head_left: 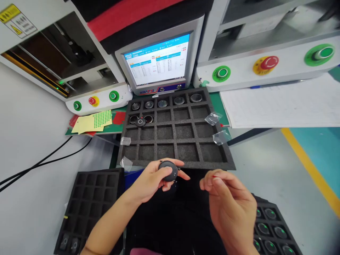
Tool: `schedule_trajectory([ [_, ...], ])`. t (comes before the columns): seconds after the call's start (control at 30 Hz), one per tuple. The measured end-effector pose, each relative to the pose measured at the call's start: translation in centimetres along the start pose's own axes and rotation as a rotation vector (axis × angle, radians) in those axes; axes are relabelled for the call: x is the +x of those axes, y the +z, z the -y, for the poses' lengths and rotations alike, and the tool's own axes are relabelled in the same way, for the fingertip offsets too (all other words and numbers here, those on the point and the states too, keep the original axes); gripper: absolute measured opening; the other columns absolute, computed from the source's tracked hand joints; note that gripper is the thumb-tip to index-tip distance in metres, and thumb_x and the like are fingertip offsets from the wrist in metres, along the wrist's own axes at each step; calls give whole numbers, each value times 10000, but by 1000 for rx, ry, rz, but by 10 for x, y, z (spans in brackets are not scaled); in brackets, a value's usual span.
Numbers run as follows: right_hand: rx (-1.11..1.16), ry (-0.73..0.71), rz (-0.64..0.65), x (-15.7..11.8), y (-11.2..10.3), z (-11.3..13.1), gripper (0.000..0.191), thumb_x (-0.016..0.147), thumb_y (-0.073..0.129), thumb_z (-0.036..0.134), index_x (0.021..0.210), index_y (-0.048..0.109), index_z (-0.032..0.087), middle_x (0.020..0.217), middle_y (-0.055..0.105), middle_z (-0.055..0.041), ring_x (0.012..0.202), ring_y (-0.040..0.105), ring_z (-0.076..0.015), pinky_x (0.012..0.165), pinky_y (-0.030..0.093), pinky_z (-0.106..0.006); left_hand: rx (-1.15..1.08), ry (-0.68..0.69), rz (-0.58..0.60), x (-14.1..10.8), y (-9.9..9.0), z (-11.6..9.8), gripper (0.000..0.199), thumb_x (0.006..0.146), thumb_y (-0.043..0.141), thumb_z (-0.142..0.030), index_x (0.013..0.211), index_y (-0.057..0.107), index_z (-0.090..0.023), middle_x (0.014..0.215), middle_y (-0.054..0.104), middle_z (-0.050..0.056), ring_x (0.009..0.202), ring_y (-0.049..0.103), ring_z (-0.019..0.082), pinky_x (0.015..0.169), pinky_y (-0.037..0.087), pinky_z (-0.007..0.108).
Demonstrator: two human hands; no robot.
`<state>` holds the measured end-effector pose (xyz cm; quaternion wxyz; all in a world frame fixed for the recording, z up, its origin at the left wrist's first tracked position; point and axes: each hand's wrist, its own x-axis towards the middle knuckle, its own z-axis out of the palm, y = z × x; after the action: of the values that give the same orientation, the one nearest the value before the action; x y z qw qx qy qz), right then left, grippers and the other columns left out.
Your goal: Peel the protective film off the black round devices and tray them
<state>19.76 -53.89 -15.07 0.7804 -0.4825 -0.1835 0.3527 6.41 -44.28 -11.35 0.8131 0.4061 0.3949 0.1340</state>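
Observation:
My left hand (152, 180) is closed around a round black watch case (169, 171), with the thumb pressed on its dark face and a few fingers extending past it. To the right, my right hand (230, 203) pinches a tiny red sticker (214, 176) between thumb and fingertips, apart from the case. Beyond both hands lies a black foam tray (183, 165) with square pockets. Round watch cases (179, 101) fill its far row. In the second row, another watch case (140, 121) lies across the divider, over two more in the left pockets.
A screen (159, 62) stands behind the tray, between two machines with green buttons (222, 73) and red stop buttons (269, 62). Sticker sheets (102, 119) lie at left, paper sheets (265, 106) at right. Lower foam trays (92, 191) flank me; the right one holds green-dotted watch cases (270, 213).

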Motion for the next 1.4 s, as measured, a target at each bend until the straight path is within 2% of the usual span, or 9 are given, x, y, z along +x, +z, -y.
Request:
schedule_trajectory([
  [0.1, -29, 40, 14, -4, -1, 0, 108, 831, 742, 268, 761, 696, 199, 616, 574, 11, 559, 554, -98, 543, 490, -187, -110, 18, 21, -7, -2, 12, 362, 818, 637, -347, 1069, 681, -90, 868, 685, 106, 537, 421, 61, 464, 297, 197],
  [0.27, -111, 74, 91, -12, 0, 0, 66, 820, 724, 186, 761, 699, 199, 650, 614, 6, 581, 588, -100, 555, 507, -170, 143, 387, -48, -25, 9, 24, 302, 981, 498, -370, 1115, 675, -164, 1088, 685, 112, 612, 492, 65, 574, 417, 204],
  [0.5, -290, -158, 112, -19, 10, 8, 109, 795, 700, 97, 789, 696, 206, 696, 656, 5, 620, 635, -114, 585, 544, -179, 309, 642, 23, -39, 21, 33, 312, 1011, 428, -281, 1289, 568, -285, 1213, 660, 63, 704, 538, 78, 680, 504, 180],
  [0.73, -420, -256, -32, -24, 10, 12, 257, 782, 774, 118, 998, 693, 233, 707, 659, 22, 595, 623, -120, 598, 549, -225, 424, 731, 11, -42, 20, 35, 368, 992, 436, -240, 1349, 516, -273, 1270, 659, 78, 767, 619, 115, 712, 548, 218],
  [0.87, -466, -301, 46, -26, 7, 14, 142, 814, 750, 101, 836, 706, 234, 740, 662, 4, 646, 618, -134, 568, 503, -240, 460, 781, 29, -41, 21, 35, 389, 978, 448, -232, 1361, 514, -250, 1302, 651, 105, 763, 652, 132, 680, 560, 236],
  [1.07, -463, -299, 44, -26, 5, 15, 146, 810, 746, 86, 828, 707, 226, 725, 656, 4, 631, 607, -137, 558, 479, -251, 507, 794, 52, -39, 20, 35, 415, 973, 443, -225, 1384, 486, -257, 1327, 643, 100, 926, 686, 189, 795, 574, 303],
  [1.2, -467, -272, 62, -28, 2, 13, 113, 823, 733, 117, 815, 693, 223, 722, 648, -1, 632, 610, -142, 564, 482, -255, 496, 783, 54, -41, 21, 34, 410, 975, 442, -235, 1381, 494, -256, 1306, 648, 99, 846, 666, 164, 709, 557, 267],
  [1.3, -457, -254, 27, -28, -1, 12, 84, 829, 731, 142, 818, 686, 212, 739, 642, -9, 661, 612, -136, 595, 498, -239, 443, 753, -57, -39, 23, 34, 366, 977, 466, -256, 1336, 536, -268, 1317, 609, 94, 745, 607, 122, 664, 530, 252],
  [1.4, -336, -137, 5, -27, -1, 14, 76, 835, 729, 156, 799, 680, 202, 712, 615, -12, 645, 610, -132, 561, 505, -218, 234, 608, -170, -34, 25, 34, 312, 998, 447, -339, 1259, 589, -243, 1102, 648, 73, 659, 537, 100, 619, 493, 241],
])
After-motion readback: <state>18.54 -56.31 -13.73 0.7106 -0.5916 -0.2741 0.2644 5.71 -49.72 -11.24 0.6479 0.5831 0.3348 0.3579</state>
